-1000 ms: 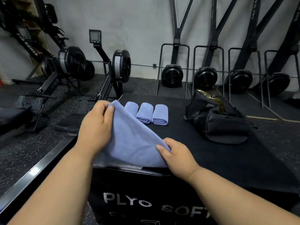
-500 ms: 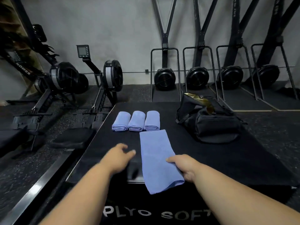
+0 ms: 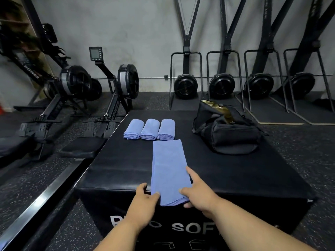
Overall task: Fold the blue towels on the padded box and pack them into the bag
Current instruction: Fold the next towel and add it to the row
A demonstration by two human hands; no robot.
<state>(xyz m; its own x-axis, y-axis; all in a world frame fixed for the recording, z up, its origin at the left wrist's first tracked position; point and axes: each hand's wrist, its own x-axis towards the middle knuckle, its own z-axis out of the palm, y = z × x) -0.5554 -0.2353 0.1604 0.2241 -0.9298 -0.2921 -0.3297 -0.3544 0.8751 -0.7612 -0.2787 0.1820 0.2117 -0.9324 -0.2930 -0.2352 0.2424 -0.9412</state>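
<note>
A blue towel (image 3: 169, 169) lies in a long narrow strip down the middle of the frame, on top of the black padded box (image 3: 226, 174), with its near end hanging a little over the box's front edge. It looks light, soft and limp, probably a thin microfibre cloth with a slightly grippy nap, so it should bend wherever it is lifted and hold no shape of its own. The sensible place to take it is at the two near corners, where both layers can be caught together.

The left hand (image 3: 145, 200) reaches in from the lower centre, its fingertips pinching the towel's near left corner. The right hand (image 3: 196, 192) lies over the near right corner, thumb on top of the cloth and the fingers curled under the overhanging edge, so it grips that corner. Both forearms run up from the bottom of the frame, almost parallel.

Just beyond the strip's far end, three rolled blue towels (image 3: 149, 129) sit side by side, touching. The black duffel bag (image 3: 230, 131) stands open at centre right, on the box, well apart from the hands.
</note>
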